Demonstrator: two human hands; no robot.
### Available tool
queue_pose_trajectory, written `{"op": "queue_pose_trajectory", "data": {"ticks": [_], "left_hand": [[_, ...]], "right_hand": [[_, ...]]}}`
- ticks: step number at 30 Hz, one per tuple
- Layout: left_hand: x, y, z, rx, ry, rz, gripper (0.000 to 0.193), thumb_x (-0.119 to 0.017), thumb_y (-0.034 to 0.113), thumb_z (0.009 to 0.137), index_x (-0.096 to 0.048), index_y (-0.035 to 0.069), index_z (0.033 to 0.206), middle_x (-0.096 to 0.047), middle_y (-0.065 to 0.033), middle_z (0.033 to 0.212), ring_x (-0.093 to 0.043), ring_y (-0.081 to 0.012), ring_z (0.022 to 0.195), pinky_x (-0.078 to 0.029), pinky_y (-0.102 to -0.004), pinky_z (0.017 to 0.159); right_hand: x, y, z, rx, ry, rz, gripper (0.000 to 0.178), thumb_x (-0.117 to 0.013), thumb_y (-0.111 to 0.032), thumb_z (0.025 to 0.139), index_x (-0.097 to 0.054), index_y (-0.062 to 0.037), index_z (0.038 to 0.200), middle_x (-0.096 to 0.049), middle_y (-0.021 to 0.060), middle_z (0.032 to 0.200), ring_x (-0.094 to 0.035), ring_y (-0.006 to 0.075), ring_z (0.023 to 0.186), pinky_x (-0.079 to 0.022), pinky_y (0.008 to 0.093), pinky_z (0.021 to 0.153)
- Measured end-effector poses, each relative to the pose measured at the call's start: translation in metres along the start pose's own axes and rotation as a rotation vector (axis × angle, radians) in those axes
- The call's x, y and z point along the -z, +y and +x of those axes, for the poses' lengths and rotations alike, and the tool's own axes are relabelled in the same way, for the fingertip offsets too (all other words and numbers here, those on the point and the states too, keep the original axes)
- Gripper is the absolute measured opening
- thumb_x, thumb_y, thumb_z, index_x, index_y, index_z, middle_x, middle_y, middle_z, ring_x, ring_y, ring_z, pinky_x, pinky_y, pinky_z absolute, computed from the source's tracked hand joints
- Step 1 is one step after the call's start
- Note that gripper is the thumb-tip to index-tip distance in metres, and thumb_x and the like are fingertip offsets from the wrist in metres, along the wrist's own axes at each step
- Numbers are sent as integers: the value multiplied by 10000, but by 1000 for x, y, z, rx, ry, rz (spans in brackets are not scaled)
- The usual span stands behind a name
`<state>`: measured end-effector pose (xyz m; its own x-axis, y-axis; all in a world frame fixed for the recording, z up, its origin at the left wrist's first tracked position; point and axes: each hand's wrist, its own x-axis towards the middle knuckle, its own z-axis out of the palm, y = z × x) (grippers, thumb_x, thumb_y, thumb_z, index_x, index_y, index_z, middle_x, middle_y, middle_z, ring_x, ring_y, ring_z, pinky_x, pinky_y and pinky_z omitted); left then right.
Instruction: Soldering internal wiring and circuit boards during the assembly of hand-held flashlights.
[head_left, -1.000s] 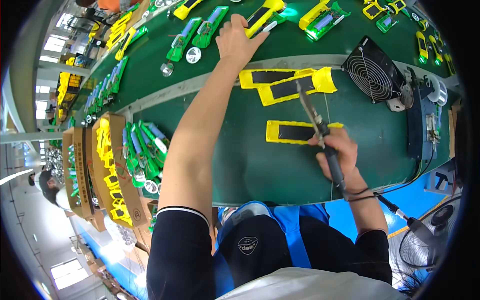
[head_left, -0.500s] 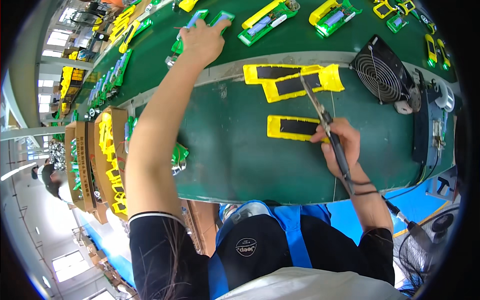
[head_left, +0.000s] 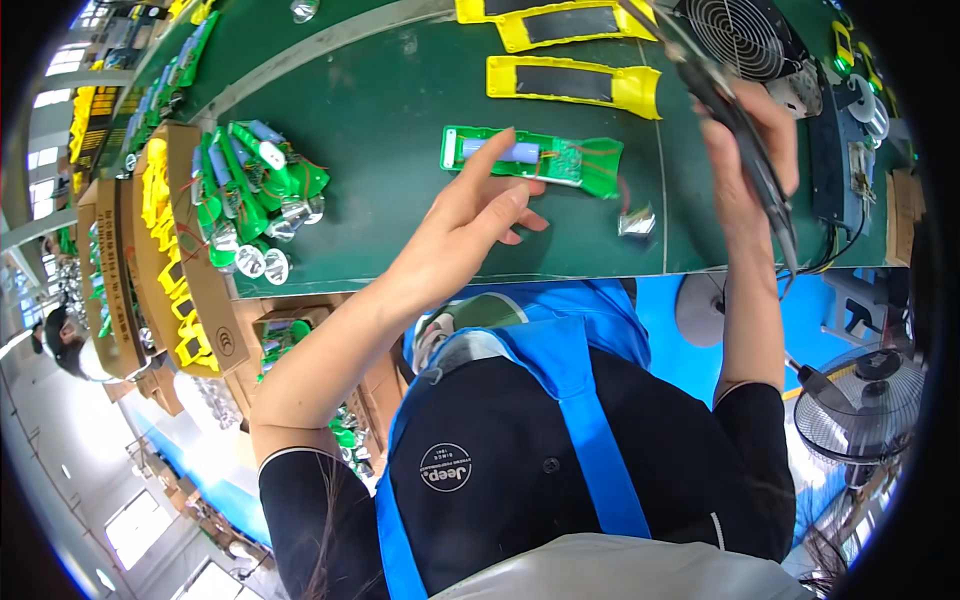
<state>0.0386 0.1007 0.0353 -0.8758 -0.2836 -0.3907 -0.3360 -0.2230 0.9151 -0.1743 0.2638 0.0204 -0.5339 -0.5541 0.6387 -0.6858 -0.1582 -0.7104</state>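
A green flashlight half-shell lies on the green bench in front of me. It carries a blue-purple cylindrical battery, a small circuit board and thin red wires. A silvery reflector lies at its right end. My left hand is at the shell's near edge, its fingers apart. The index finger reaches over the battery, and I see no grip on the shell. My right hand is closed round the dark handle of a soldering iron. The iron's tip points up and left, near the yellow covers.
Yellow covers with black panels, one of them a cover, lie beyond the shell. A black fan and a solder spool stand at the right. Green lamp assemblies are piled left, beside a cardboard box of yellow parts.
My left hand has come back from the far parts row toward me, and a green shell now lies beside it. My right hand has moved right with the soldering iron. The view has shifted.
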Motion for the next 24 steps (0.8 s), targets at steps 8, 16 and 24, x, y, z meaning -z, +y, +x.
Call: {"op": "queue_pose_trajectory", "data": {"ticks": [8,16,24], "left_hand": [[18,21,36,-937,-229,1312,280,-586,82,637,-550,91,914,-495,-59,881,-526,-221,823,-465,-336,661],[13,10,65,-962,-294,1151,182,-627,49,673,-539,73,830,-491,-49,906,-508,-218,836,-466,-323,658],[-3,-11,53,-958,139,1182,218,-671,13,661,-528,32,825,-511,-89,927,-505,-261,820,-466,-331,684]], "right_hand": [[45,0,-75,-587,247,825,235,-561,-241,845,-455,-61,955,-535,124,923,-514,162,759,-359,382,919],[24,1,-76,-726,195,810,207,-509,-235,867,-432,-44,892,-530,96,792,-435,118,666,-359,307,792],[11,-20,-76,-757,51,391,209,-544,-165,840,-479,20,911,-558,115,793,-510,122,641,-419,281,707]]}}
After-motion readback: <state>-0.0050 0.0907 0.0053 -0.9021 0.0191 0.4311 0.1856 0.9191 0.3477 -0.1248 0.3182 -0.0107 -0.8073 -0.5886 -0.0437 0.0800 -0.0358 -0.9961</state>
